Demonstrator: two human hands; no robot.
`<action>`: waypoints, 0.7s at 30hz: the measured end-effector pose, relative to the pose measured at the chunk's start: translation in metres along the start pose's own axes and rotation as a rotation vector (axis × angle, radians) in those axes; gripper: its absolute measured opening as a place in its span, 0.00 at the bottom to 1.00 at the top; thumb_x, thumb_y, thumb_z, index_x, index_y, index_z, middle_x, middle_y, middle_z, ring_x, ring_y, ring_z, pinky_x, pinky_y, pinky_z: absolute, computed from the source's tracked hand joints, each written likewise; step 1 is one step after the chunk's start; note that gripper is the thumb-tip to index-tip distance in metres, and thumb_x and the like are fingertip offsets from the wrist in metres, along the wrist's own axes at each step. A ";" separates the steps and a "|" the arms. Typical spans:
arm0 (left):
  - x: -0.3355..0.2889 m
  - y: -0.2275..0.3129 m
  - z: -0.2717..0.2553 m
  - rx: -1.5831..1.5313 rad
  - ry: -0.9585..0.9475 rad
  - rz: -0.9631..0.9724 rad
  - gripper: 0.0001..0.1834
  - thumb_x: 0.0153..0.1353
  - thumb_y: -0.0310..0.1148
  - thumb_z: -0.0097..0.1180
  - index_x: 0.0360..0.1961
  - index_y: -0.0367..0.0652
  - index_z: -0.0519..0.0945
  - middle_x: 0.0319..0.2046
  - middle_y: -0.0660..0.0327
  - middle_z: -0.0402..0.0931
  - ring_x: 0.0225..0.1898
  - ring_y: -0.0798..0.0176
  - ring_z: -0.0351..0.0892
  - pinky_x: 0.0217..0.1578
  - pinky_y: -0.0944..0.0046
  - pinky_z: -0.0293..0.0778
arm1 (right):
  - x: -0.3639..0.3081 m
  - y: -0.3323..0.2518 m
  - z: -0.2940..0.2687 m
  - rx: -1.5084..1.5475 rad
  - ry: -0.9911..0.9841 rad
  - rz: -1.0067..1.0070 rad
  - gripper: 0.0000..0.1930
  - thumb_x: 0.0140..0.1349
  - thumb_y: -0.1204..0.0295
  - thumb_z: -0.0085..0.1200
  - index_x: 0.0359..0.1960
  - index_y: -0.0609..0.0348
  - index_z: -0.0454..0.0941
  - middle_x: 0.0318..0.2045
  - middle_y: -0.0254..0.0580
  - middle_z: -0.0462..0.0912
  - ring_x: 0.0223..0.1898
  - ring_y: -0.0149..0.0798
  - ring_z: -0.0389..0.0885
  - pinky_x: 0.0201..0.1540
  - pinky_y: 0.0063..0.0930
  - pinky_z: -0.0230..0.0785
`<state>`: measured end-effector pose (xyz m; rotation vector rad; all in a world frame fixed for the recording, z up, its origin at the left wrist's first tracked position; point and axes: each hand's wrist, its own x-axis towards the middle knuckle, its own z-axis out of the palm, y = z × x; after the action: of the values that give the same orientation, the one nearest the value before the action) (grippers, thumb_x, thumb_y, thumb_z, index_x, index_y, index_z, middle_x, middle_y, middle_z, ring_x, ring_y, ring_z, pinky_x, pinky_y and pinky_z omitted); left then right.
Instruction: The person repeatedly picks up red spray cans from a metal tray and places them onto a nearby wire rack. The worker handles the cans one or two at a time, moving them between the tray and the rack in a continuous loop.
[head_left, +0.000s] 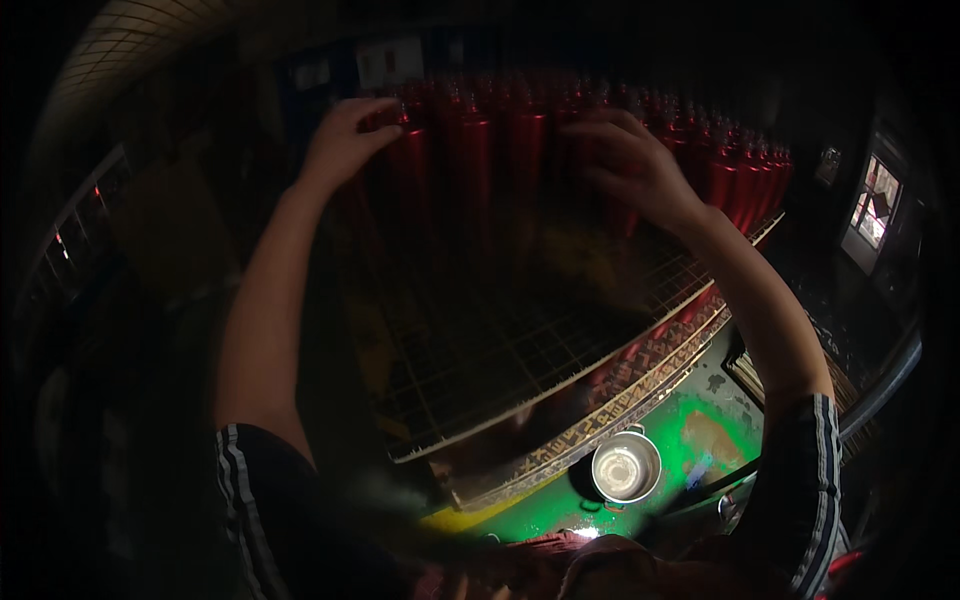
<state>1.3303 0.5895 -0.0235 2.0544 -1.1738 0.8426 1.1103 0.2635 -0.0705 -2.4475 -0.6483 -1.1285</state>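
My left hand [342,148] reaches to the front left of a dense group of shiny red bottle-shaped pieces with narrow tops. Its thumb and fingers are apart, beside the top of one red piece [411,158]. My right hand [645,168] is farther right at the front of the group, its curled fingers smeared by motion. Below it, part of a red piece [621,217] shows; whether the fingers grip it is unclear. The pieces stand upright in rows on a dark board with a grid of lines [510,355].
Beneath the board are stacked layers with a patterned edge [590,425]. A round metal pot [626,468] with handles stands on the green floor [545,505] near my body. A curved pipe or rail [885,385] runs along the right. A bright window [875,203] is beyond, and the surroundings are very dark.
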 end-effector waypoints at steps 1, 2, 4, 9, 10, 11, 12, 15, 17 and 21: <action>0.018 -0.013 0.020 0.101 -0.054 -0.048 0.27 0.59 0.46 0.65 0.60 0.56 0.78 0.60 0.54 0.71 0.63 0.50 0.70 0.62 0.54 0.68 | 0.040 0.013 0.020 -0.098 -0.016 -0.082 0.27 0.61 0.70 0.61 0.63 0.39 0.73 0.62 0.48 0.68 0.61 0.51 0.73 0.62 0.39 0.72; 0.033 -0.021 0.036 0.119 -0.065 -0.051 0.28 0.58 0.47 0.65 0.61 0.57 0.78 0.62 0.52 0.69 0.64 0.49 0.69 0.63 0.54 0.67 | 0.081 0.028 0.044 -0.222 -0.077 0.008 0.28 0.60 0.66 0.62 0.64 0.35 0.72 0.64 0.53 0.66 0.63 0.55 0.70 0.64 0.41 0.70; 0.047 -0.032 0.060 0.142 -0.143 -0.122 0.30 0.56 0.48 0.65 0.61 0.59 0.78 0.63 0.48 0.67 0.64 0.47 0.68 0.63 0.54 0.67 | 0.139 0.051 0.086 -0.164 -0.175 0.118 0.28 0.60 0.57 0.63 0.64 0.37 0.73 0.60 0.56 0.73 0.65 0.57 0.67 0.65 0.46 0.66; 0.025 -0.031 0.085 0.195 -0.018 -0.211 0.29 0.54 0.49 0.67 0.59 0.60 0.78 0.53 0.49 0.71 0.56 0.43 0.74 0.57 0.53 0.71 | 0.172 0.078 0.157 -0.298 -0.245 0.268 0.31 0.55 0.43 0.60 0.63 0.27 0.73 0.63 0.59 0.67 0.62 0.68 0.67 0.64 0.54 0.66; 0.020 -0.031 0.085 0.109 0.056 -0.253 0.27 0.53 0.44 0.68 0.56 0.59 0.80 0.58 0.50 0.69 0.59 0.40 0.71 0.59 0.49 0.70 | 0.166 0.081 0.161 -0.267 -0.190 0.327 0.27 0.55 0.48 0.63 0.59 0.25 0.75 0.61 0.59 0.65 0.59 0.71 0.68 0.60 0.56 0.69; 0.012 -0.032 0.085 0.041 0.131 -0.187 0.26 0.52 0.42 0.69 0.54 0.58 0.80 0.56 0.50 0.70 0.58 0.42 0.71 0.58 0.50 0.71 | 0.161 0.081 0.165 -0.235 -0.105 0.284 0.26 0.55 0.49 0.64 0.58 0.26 0.76 0.60 0.58 0.65 0.59 0.70 0.68 0.59 0.56 0.70; 0.004 -0.034 0.083 -0.031 0.204 -0.121 0.25 0.51 0.40 0.71 0.53 0.57 0.81 0.55 0.51 0.71 0.57 0.44 0.72 0.57 0.52 0.71 | 0.152 0.081 0.166 -0.228 -0.078 0.283 0.26 0.55 0.51 0.65 0.57 0.28 0.76 0.59 0.57 0.66 0.58 0.70 0.68 0.58 0.56 0.70; -0.026 -0.033 0.071 -0.014 0.429 0.042 0.24 0.47 0.32 0.73 0.49 0.50 0.84 0.50 0.55 0.73 0.55 0.53 0.74 0.58 0.58 0.69 | 0.127 0.071 0.157 -0.188 0.049 0.208 0.27 0.53 0.56 0.67 0.57 0.33 0.76 0.53 0.60 0.68 0.58 0.63 0.70 0.60 0.47 0.68; -0.055 -0.026 0.059 -0.024 0.504 0.030 0.24 0.46 0.30 0.72 0.48 0.48 0.84 0.50 0.57 0.73 0.56 0.54 0.73 0.59 0.58 0.68 | 0.103 0.058 0.142 -0.110 0.187 0.147 0.27 0.52 0.59 0.69 0.55 0.35 0.77 0.54 0.58 0.68 0.57 0.59 0.70 0.60 0.45 0.68; -0.131 -0.007 0.009 -0.018 0.619 -0.020 0.25 0.48 0.25 0.66 0.52 0.43 0.81 0.58 0.56 0.72 0.60 0.54 0.71 0.61 0.57 0.68 | 0.044 0.030 0.082 -0.064 0.310 0.162 0.30 0.48 0.67 0.70 0.56 0.50 0.78 0.51 0.48 0.74 0.58 0.49 0.71 0.63 0.37 0.64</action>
<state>1.2858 0.6496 -0.1315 1.6020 -0.8048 1.3256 1.2021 0.2912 -0.0901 -2.2578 -0.3186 -1.4385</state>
